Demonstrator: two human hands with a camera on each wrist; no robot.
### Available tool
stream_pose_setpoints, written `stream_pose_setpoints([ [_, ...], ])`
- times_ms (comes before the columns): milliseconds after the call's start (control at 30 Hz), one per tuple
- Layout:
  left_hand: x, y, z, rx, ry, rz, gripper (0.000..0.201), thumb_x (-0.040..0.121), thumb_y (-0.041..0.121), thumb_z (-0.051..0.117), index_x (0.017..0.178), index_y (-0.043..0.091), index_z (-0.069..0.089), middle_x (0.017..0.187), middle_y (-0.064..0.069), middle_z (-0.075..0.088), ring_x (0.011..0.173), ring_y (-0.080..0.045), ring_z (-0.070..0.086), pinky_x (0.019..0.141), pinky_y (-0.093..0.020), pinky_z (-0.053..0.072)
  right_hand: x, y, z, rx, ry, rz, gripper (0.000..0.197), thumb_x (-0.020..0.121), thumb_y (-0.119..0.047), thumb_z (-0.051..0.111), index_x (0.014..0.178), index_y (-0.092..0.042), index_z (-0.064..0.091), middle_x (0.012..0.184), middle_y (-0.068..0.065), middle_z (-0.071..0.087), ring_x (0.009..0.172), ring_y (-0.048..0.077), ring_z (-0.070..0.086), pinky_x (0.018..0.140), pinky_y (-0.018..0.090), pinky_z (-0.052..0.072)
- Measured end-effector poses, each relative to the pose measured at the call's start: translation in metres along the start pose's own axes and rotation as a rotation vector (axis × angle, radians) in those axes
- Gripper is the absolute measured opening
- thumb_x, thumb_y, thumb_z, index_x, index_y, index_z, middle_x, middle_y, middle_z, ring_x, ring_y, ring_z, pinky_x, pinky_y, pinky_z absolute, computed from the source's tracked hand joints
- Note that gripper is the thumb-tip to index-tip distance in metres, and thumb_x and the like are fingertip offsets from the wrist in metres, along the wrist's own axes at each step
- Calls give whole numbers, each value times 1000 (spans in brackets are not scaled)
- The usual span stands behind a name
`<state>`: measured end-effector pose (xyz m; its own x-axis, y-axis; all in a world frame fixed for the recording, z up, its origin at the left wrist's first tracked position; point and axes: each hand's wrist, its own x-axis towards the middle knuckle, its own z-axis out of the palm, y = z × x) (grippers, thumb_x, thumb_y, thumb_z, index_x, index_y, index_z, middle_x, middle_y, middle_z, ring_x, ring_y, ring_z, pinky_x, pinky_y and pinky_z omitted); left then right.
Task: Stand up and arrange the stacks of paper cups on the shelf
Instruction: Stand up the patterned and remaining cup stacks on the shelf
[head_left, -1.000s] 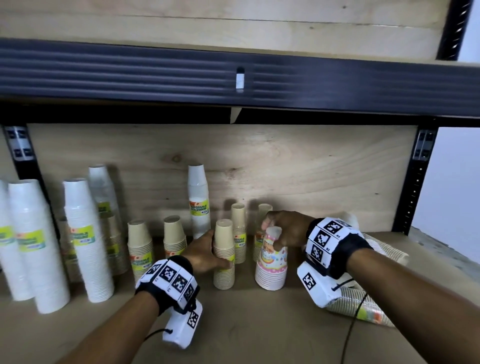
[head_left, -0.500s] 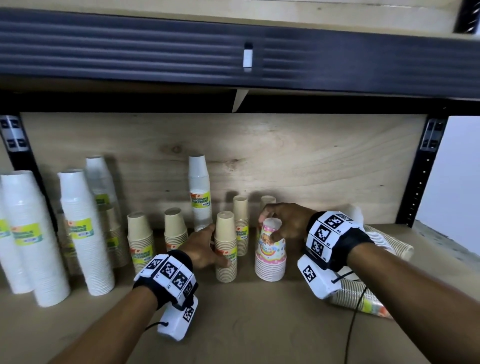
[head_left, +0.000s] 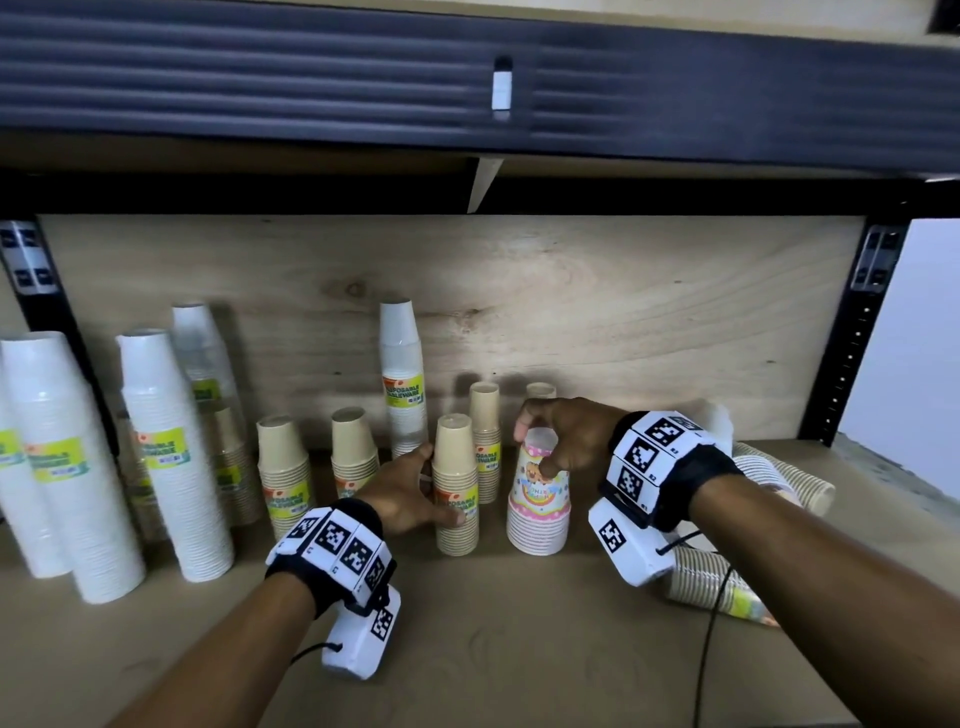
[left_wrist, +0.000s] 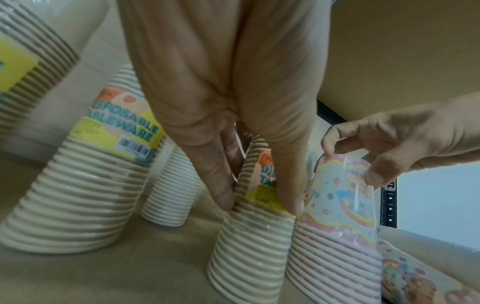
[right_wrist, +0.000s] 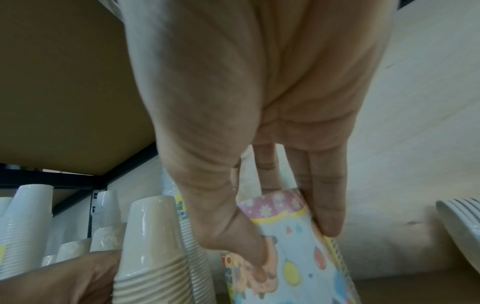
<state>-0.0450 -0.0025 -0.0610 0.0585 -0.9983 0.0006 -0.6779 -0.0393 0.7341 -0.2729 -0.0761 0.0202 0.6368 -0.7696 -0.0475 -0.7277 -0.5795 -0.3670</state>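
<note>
Two stacks stand upright mid-shelf (head_left: 493, 649): my left hand (head_left: 402, 493) grips the tan stack (head_left: 456, 499); just right of it, my right hand (head_left: 566, 436) pinches the patterned stack (head_left: 537, 512). Left wrist: fingers (left_wrist: 218, 181) clasp tan cups (left_wrist: 249, 242). Right wrist: thumb and fingers (right_wrist: 327, 205) clamp the patterned top (right_wrist: 285, 226).

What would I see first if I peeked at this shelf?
Two hands in the middle: the right hand pinches the top of a pink cartoon-printed stack of paper cups, and the left hand grips a tan stack of paper cups with a yellow label right beside it. At the far left, tall white stacks of cups stand upright, while more cup stacks lying on their sides wait behind the right wrist.
</note>
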Motion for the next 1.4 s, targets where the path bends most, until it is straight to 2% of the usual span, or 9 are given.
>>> stream_pose_setpoints([
  [367,-1,1,-2,-14,-28,13,91,68,21,87,143,25,35,117,10,57,105,-10,55,93,-24,44,0,-5,-5,-49,4,-27,24,80,-9,72,94,-26,63,108,-7,59,99,12,57,88,27,52],
  [667,-7,13,-5,145,-44,-33,81,66,28,88,134,21,44,128,3,59,117,-16,55,102,-31,44,-20,-10,-8,2,8,-26,27,81,-10,73,105,-21,64,103,-7,61,101,14,57,91,28,49],
  [833,-25,17,-19,277,-40,-147,107,67,45,84,149,12,24,145,-5,45,127,-20,47,104,-29,39,-55,10,-23,-49,72,76,30,82,-25,73,110,-26,61,107,-6,61,106,17,58,96,31,46],
  [933,-40,29,-23,431,-20,-158,78,73,54,76,134,16,46,129,-1,55,117,-17,54,96,-28,44,-79,28,-30,-96,88,136,33,83,-26,71,115,-23,61,110,-5,61,107,16,57,95,28,46],
  [1033,-54,52,-15,458,-48,-102,35,78,49,73,100,25,60,109,3,61,102,-14,57,88,-26,46,-102,52,-30,-136,63,212,30,85,-27,70,113,-24,61,110,-7,55,108,16,55,95,26,42],
  [1100,-57,68,0,472,-77,-47,28,76,51,73,88,29,61,99,9,63,98,-11,58,91,-27,46,-119,68,-28,-154,58,273,34,85,-30,70,117,-22,62,113,-7,51,115,17,52,93,23,38],
  [1200,-54,92,36,451,-114,54,30,75,51,74,90,29,63,94,12,64,96,-11,61,93,-29,48,-142,94,-27,-155,24,385,32,84,-34,70,114,-25,62,109,-7,54,107,17,56,92,25,42],
  [1333,-45,128,94,422,-149,254,33,76,48,73,100,29,60,93,14,63,86,-7,61,85,-26,49,-165,138,-26,-294,-7,511,7,78,-47,61,80,-40,63,97,-16,68,91,9,62,90,30,50],
  [1400,-40,149,120,437,-128,365,35,74,48,74,103,32,59,95,16,62,88,-7,59,85,-26,49,-176,155,-22,-272,26,543,7,85,-37,64,90,-32,63,109,-9,65,100,12,58,89,22,43],
])
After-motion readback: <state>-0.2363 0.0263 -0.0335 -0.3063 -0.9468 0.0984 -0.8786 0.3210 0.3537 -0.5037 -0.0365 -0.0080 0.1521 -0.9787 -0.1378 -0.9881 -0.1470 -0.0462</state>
